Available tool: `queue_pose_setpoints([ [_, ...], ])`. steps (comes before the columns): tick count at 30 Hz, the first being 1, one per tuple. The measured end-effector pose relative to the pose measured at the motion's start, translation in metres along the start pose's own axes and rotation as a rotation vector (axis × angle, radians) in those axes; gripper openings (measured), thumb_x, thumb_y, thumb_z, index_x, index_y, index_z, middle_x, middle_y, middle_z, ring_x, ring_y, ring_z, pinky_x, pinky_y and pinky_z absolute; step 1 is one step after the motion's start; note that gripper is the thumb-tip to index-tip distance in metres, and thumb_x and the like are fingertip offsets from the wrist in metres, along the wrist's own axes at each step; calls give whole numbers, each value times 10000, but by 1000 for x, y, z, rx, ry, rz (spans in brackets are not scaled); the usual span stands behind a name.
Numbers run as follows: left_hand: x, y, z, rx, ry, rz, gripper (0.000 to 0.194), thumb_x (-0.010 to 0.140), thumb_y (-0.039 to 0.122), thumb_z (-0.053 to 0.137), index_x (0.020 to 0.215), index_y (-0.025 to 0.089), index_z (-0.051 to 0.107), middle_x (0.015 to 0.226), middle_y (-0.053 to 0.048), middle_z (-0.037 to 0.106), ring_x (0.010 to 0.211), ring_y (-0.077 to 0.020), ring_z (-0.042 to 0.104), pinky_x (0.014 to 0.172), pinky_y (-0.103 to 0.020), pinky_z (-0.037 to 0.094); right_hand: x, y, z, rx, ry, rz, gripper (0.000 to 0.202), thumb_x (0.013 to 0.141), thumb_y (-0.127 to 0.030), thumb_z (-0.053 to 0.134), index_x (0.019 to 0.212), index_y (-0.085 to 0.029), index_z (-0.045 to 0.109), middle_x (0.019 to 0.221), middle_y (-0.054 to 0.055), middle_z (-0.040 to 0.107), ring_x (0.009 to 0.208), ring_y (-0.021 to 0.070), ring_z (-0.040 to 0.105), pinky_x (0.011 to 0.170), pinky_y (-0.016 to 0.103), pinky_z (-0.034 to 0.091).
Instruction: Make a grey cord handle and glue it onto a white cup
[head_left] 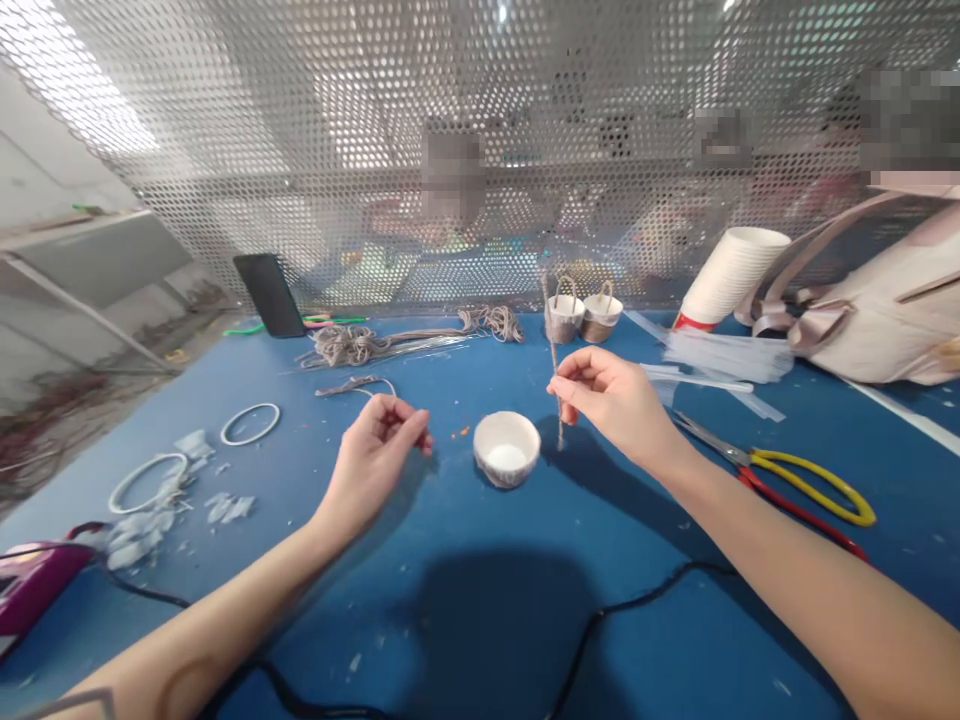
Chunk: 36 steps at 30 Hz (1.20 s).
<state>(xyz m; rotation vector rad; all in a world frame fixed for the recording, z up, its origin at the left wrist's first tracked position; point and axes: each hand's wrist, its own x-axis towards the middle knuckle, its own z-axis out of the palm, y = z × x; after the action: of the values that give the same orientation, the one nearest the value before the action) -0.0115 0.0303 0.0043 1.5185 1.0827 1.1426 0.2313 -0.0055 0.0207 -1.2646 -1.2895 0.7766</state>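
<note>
A small round cup (507,450), white inside with a greyish wrapped outside, stands on the blue table (480,560) between my hands. My right hand (600,395), to the cup's right, pinches a short greyish-brown cord (555,345) that hangs nearly upright, its lower end just over the table. On the cup's left, my left hand (382,440) has its fingers curled together near the tabletop; whether something small is between them cannot be made out. Thin loose cord (356,385) lies just behind it.
Two small handled cups (600,318) stand at the back beside bundled cord (349,345). On the right are stacked paper cups (731,275), clear strips (727,352), scissors (814,482) and a bag (892,290). Leftward lie white rings (251,425), a phone (268,295) and a purple device (37,590). A black cable crosses the front.
</note>
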Motion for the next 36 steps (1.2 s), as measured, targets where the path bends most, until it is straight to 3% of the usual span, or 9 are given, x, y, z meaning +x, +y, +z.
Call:
queue_pose_setpoints([
  [3, 1, -1, -5, -238, -83, -146, 274, 795, 365, 622, 681, 201, 435, 473, 75, 458, 432, -81, 448, 453, -194, 357, -3, -1, 0, -10, -3, 13, 183, 722, -306, 672, 728, -184, 534, 601, -16, 617, 436, 105, 544, 459, 253, 467],
  [10, 0, -3, -2, -566, -197, -435, 496, 799, 462, 611, 539, 190, 288, 443, 101, 228, 331, -19, 209, 317, -128, 156, -13, -10, -5, -65, -25, 35, 215, 742, -372, 687, 745, -193, 568, 547, -3, 616, 478, 134, 569, 505, 266, 498],
  [14, 1, -12, -4, -690, -285, -526, 500, 815, 447, 600, 537, 184, 278, 458, 91, 233, 342, -19, 206, 315, -125, 165, -19, -15, -7, -67, -37, 13, 245, 736, -420, 692, 741, -201, 583, 581, 15, 636, 482, 142, 579, 505, 277, 521],
  [20, 12, -33, -3, -704, -308, -473, 336, 831, 346, 595, 635, 170, 386, 570, 58, 371, 411, -34, 334, 380, -142, 278, -33, -18, -2, -83, -104, -14, 232, 753, -413, 689, 748, -206, 584, 650, 38, 664, 461, 135, 578, 468, 265, 543],
  [25, 25, -46, -3, -619, -284, -420, 425, 803, 393, 630, 566, 175, 353, 489, 80, 300, 363, -29, 276, 351, -143, 199, -40, -20, -1, -53, -137, -14, 209, 760, -382, 693, 745, -208, 578, 669, 35, 670, 440, 122, 571, 439, 242, 533],
  [29, 29, -47, -6, -535, -250, -365, 527, 772, 481, 637, 504, 190, 290, 415, 99, 222, 322, -26, 238, 337, -152, 156, -42, -28, 0, -41, -176, 19, 158, 781, -316, 671, 744, -203, 567, 670, 25, 668, 447, 116, 574, 446, 241, 521],
  [32, 32, -43, -8, -489, -209, -321, 463, 705, 401, 724, 560, 185, 341, 450, 95, 306, 340, -25, 284, 351, -148, 184, -41, -38, 1, 18, -167, -5, 113, 770, -247, 661, 748, -201, 560, 693, 11, 664, 453, 107, 576, 448, 239, 510],
  [36, 37, -39, -3, -397, -119, -281, 403, 754, 357, 660, 598, 194, 326, 478, 92, 341, 360, -31, 313, 370, -152, 222, -38, -52, -2, 80, -148, -120, 97, 763, -193, 637, 733, -203, 545, 684, -30, 639, 462, 85, 576, 482, 231, 503],
])
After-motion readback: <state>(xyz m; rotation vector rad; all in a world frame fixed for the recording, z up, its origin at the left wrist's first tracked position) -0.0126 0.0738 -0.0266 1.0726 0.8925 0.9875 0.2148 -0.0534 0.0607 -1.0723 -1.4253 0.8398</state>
